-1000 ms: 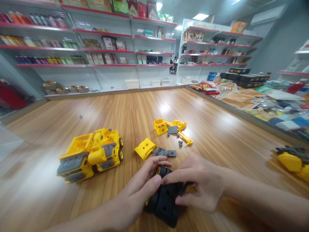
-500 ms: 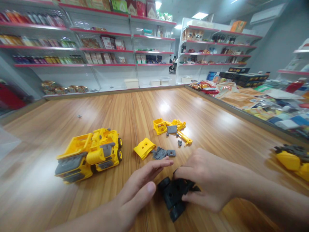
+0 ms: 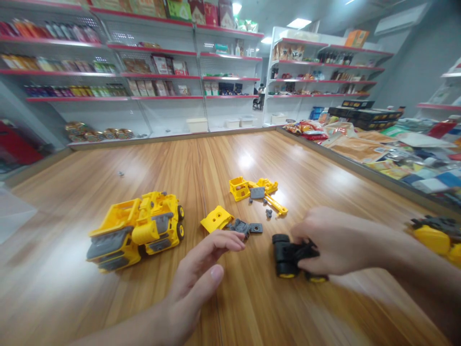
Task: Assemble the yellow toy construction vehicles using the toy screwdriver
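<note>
My right hand [image 3: 324, 242] grips a black toy truck chassis [image 3: 287, 254] with black wheels and yellow hubs, its fingers wrapped over the far part. My left hand [image 3: 201, 271] is held over the table with fingers apart and nothing in it. Just beyond the left fingertips lie a yellow toy panel [image 3: 217, 218] and grey plastic parts [image 3: 245, 227]. Farther back is a group of yellow toy parts [image 3: 257, 188], with a small grey piece [image 3: 269, 213] close by. To the left stands a yellow and grey toy dump truck [image 3: 139, 230].
The wooden table [image 3: 173, 163] has a raised dark edge. More yellow and black toy parts [image 3: 434, 238] lie at the right. Packaged goods [image 3: 360, 144] are heaped beyond the right edge. A tiny grey piece [image 3: 121, 174] lies far left. Stocked shelves [image 3: 162, 98] line the back.
My right hand has carried the chassis right and slightly away from me, turning it. My left hand has drawn back a little to the left, apart from the chassis.
</note>
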A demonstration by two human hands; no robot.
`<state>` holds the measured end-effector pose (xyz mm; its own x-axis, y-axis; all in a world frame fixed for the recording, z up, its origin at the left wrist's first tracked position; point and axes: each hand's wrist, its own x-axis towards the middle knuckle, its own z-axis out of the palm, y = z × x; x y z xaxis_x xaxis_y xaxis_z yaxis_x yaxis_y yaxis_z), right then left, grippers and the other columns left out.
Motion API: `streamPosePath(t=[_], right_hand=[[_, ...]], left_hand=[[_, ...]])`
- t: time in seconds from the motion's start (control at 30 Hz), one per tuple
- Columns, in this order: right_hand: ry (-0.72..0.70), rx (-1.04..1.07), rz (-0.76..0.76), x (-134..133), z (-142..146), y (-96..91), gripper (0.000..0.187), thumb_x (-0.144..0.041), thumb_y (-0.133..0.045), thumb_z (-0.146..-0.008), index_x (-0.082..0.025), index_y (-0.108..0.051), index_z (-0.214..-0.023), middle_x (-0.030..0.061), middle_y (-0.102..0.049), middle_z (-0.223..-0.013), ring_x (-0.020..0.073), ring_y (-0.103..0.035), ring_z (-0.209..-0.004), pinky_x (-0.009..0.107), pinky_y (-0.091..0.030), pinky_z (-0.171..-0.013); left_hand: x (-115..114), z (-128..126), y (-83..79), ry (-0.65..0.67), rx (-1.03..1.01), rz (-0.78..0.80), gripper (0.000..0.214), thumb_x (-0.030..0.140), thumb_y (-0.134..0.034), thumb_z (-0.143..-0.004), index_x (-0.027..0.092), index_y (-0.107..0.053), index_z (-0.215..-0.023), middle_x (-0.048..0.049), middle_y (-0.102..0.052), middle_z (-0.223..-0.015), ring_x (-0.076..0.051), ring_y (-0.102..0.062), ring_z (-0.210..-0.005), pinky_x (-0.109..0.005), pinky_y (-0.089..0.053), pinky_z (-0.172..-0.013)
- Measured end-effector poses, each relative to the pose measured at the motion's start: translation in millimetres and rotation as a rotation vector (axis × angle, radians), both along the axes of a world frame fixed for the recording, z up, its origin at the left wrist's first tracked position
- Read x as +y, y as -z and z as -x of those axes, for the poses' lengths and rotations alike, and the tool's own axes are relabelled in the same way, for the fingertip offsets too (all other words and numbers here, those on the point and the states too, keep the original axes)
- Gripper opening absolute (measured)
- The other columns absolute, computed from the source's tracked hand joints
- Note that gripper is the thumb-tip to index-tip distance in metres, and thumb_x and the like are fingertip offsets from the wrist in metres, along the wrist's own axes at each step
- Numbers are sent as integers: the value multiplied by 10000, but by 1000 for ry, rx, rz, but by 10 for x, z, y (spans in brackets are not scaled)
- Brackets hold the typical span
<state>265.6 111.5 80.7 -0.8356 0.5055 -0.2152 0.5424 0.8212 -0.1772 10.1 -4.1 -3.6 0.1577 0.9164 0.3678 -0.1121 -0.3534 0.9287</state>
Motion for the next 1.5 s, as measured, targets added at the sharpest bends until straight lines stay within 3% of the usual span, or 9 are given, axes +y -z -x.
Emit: streamPosePath(t=[0.1, 0.2, 0.33, 0.5, 0.83, 0.9, 1.1, 1.5], right_hand=[[-146, 140, 84, -249, 219, 65, 137, -313, -675, -693, -191, -705, -747, -1, -658, -569, 107, -530, -464, 209, -288, -449], [-189, 257, 148, -367, 273, 61, 154, -309, -658, -727, -198, -702, -826, -12, -673, -608, 108, -568, -506, 207, -336, -481], [-155, 265, 133, -278, 181, 11, 114, -269, -631, -770, -198, -688, -839, -16, -662, -621, 104, -587, -541, 207, -354, -512], [-134, 111, 72, -163, 139, 16, 87, -264, -625, -767, -219, -698, -781, -5, -680, -633, 136, -619, -590, 227, -342, -526], [280, -239, -46, 166, -397, -106, 129, -138, -592, -603, -210, -694, -637, 1, -626, -545, 127, -528, -439, 216, -231, -406], [235, -201, -72, 120, -300, -86, 98, -173, -600, -637, -206, -692, -623, 7, -624, -535, 129, -526, -444, 221, -243, -418], [-107, 80, 19, -282, 246, -78, 98, -274, -630, -726, -201, -696, -724, 9, -670, -594, 136, -571, -520, 232, -281, -483], [-24, -14, -48, -273, 118, -108, 123, -227, -608, -745, -199, -728, -737, 45, -698, -607, 176, -616, -520, 259, -241, -461]], left_hand=[[-2, -9, -7, -103, -67, -37, 243, 289, -445, -953, 196, -626, -1085, -115, -610, -1106, -311, -490, -1227, -472, -332, -1104], [-6, -15, -12, -175, -118, -91, 211, 279, -467, -936, 206, -625, -1056, -101, -608, -1051, -296, -514, -1165, -464, -347, -1083], [-11, -19, -12, -183, -106, -100, 190, 275, -483, -928, 209, -620, -1041, -96, -599, -1029, -287, -515, -1140, -453, -360, -1061], [-22, -14, -15, -184, -97, -79, 180, 273, -483, -931, 206, -617, -1030, -95, -595, -1028, -273, -514, -1114, -416, -381, -1025], [-7, -13, -11, -180, -83, -68, 166, 252, -490, -927, 203, -619, -1019, -93, -589, -998, -268, -518, -1070, -407, -385, -986], [-2, -17, -2, -182, -84, -76, 162, 258, -495, -924, 203, -616, -1016, -94, -589, -997, -270, -518, -1062, -409, -383, -984], [-6, -23, 0, -204, -90, -77, 158, 239, -489, -926, 222, -607, -1029, -74, -587, -1000, -249, -504, -1070, -371, -373, -983], [15, -33, -28, -230, -106, -73, 136, 251, -538, -905, 216, -630, -999, -75, -609, -971, -246, -523, -1042, -354, -400, -947]])
